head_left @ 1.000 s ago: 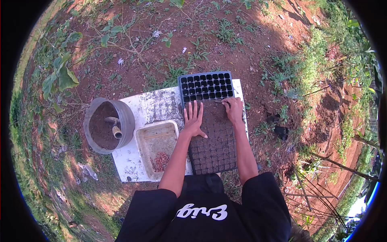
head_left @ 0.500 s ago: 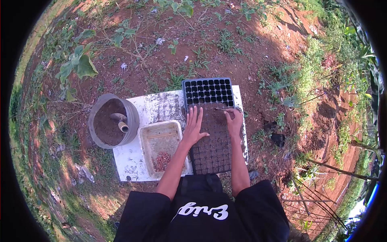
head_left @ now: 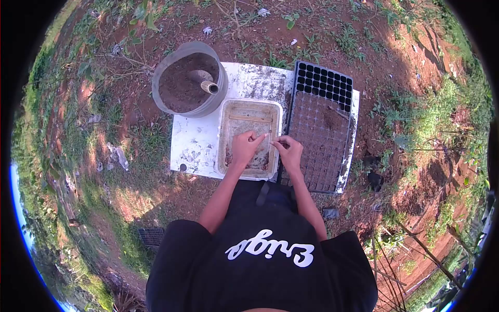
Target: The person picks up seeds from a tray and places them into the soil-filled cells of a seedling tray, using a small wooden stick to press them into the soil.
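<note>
My left hand point(head_left: 245, 149) is over the shallow cream tray point(head_left: 224, 125), its fingers curled and thumb pointing right; what lies in it, if anything, is hidden. Beside it, my right hand point(head_left: 289, 152) hovers at the tray's right edge with thumb and forefinger pinched; anything between them is too small to name. A few reddish seed-like bits point(head_left: 265, 165) show at the tray's near end, the rest being covered by my left hand. To the right lies a black seedling tray point(head_left: 297, 88), mostly soil-filled with bare cells at its far end. A small stick point(head_left: 340, 113) rests on its soil.
A grey bucket point(head_left: 214, 105) of soil stands at the far left, a trowel point(head_left: 210, 87) lying inside. All this rests on a white, soil-stained board point(head_left: 195, 141). Another dark cell tray point(head_left: 150, 237) is on the ground, lower left. Weeds and red earth surround the board.
Both hands have left the seedling tray and come together over the cream tray. My left hand's spread fingers have curled. The view has shifted, so the board appears higher and further right.
</note>
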`<state>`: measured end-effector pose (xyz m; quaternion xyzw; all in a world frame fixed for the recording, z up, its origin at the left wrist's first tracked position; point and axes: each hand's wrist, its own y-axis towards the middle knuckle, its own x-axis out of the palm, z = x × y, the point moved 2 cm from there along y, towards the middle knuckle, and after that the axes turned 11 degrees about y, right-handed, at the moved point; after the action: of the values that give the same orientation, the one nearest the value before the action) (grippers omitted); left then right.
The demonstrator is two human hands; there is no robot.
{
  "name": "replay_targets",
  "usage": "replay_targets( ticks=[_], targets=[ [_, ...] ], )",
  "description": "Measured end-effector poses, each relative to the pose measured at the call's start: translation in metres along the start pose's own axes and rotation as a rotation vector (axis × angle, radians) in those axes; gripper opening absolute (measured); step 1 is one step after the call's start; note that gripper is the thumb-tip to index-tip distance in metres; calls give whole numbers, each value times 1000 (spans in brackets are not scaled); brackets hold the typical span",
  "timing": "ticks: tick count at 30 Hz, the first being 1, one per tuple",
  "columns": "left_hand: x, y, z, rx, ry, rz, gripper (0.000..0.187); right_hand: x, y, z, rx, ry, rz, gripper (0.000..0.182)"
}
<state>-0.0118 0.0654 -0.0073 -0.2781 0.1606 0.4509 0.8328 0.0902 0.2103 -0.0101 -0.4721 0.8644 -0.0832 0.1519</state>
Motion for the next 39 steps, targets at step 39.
replay_targets(
  ticks=[39],
  targets=[
    [-27, -48, -89, 267, 297, -128, 25, 71, -10, 23, -490, -499, -293, 28]
  ],
)
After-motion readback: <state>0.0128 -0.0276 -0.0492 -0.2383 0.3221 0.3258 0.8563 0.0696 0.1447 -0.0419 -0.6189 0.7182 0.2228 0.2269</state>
